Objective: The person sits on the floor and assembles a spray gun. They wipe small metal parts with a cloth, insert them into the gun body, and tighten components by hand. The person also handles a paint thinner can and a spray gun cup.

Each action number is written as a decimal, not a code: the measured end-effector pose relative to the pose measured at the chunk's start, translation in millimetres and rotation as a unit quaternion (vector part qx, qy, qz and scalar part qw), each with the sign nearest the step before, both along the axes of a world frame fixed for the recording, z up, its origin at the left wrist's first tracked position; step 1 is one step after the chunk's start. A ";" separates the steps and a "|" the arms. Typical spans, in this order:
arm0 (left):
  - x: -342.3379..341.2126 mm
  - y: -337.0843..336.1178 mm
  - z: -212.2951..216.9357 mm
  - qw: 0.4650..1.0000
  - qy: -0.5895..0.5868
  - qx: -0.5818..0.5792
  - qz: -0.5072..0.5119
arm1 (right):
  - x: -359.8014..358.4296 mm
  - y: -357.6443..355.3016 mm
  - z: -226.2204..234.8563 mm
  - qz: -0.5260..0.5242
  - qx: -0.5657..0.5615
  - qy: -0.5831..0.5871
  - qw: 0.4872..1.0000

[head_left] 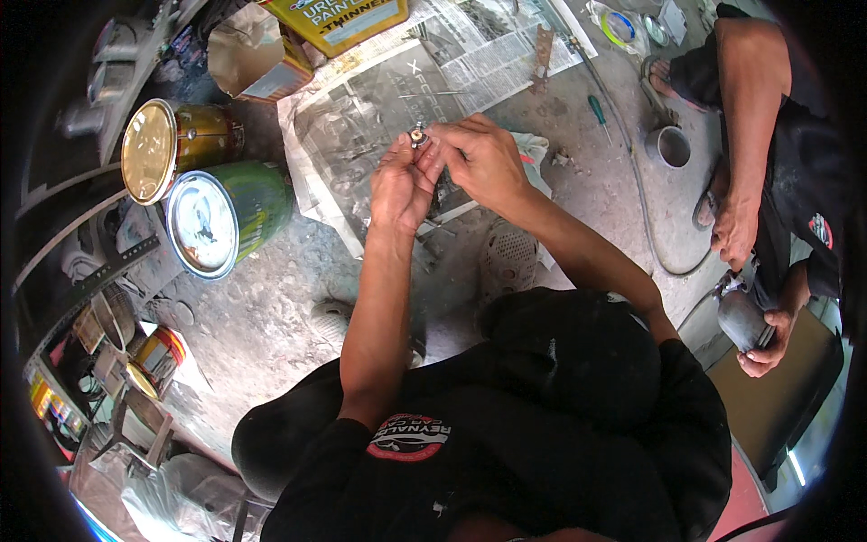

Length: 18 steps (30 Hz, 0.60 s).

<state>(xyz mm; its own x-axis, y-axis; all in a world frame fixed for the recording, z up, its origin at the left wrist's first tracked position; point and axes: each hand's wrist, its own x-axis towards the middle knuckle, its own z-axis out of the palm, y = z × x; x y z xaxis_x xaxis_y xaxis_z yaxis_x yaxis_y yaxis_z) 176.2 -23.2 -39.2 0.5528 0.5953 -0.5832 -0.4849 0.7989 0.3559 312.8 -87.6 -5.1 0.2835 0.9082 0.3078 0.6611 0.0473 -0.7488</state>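
Both hands up together over the newspaper [379,99] spread on the concrete floor [271,307]: left hand [404,185] and right hand [479,158] pinch a small round metal part [418,136] between their fingertips, fingers narrow and closed on it. Two paint cans [203,176] lie on their sides to the left, a green-handled screwdriver [598,115] to the right. Another person's hand [763,348] at far right grips a grey spray-gun-like tool [741,316].

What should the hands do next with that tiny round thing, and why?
Probably keep turning the small round metal part gently: both the left hand and right hand pinch it at the fingertips, above the newspaper, so it looks mid-adjustment.
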 end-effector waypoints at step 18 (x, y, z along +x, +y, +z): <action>3.8 -5.2 5.8 1.000 0.004 0.021 -0.005 | -1.5 -3.2 2.8 0.012 0.004 -0.061 0.998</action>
